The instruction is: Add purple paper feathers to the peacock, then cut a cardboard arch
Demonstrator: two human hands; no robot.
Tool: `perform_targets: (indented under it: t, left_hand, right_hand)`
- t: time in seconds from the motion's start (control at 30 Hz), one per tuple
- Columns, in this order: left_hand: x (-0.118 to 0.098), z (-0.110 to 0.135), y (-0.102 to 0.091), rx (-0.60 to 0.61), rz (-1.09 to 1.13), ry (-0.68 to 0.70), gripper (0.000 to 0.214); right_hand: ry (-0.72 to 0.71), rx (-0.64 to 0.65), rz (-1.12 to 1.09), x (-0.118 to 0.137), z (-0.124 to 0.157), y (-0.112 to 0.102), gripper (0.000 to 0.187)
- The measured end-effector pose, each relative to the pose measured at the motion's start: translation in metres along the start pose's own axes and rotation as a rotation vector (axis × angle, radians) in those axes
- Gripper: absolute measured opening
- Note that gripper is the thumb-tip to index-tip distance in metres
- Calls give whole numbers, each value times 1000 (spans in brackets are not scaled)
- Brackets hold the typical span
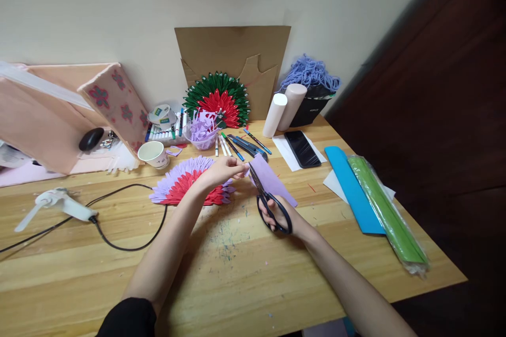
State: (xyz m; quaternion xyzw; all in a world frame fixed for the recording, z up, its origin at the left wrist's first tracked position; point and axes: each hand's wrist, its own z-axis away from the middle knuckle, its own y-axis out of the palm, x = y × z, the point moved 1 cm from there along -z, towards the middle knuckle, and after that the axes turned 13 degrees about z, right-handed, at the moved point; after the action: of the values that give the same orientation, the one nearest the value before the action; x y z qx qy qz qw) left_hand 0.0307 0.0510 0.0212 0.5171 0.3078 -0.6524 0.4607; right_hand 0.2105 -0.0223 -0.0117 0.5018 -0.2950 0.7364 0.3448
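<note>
My right hand [279, 212] grips a pair of black-handled scissors [258, 181] by the loops, blades pointing up and to the left. At the blade tips, my left hand [228, 169] pinches a small piece of purple paper [247, 169]. Behind the scissors a larger purple paper sheet [276, 181] lies on the table. Partly hidden by my left wrist is a fan of purple and red paper petals [177, 184]. A clear bowl [202, 142] of purple paper scraps stands behind that fan.
A white hot glue gun [67, 204] with a black cord lies at left. A paper cup [154, 155], markers [232, 147] and a utility knife [247, 145] sit farther back. To the right are a phone [302, 148], blue paper [351, 189] and a wrapped green roll [387, 213].
</note>
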Motion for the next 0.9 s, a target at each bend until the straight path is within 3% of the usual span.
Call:
perform_targets:
  t: [0.33,0.63,0.9]
  left_hand:
    - [3,-2,3,-18,65,9,31]
    - [2,-2,9,-38,103,-16,30]
    - [0,-1,9,-46,106,-14,29]
  right_hand:
    - [-44,7,-24,-25,-5,2,76]
    - [55,-24,-84,-12,-5,4,70]
    - [73,-59,-157,-22,-14,8,70]
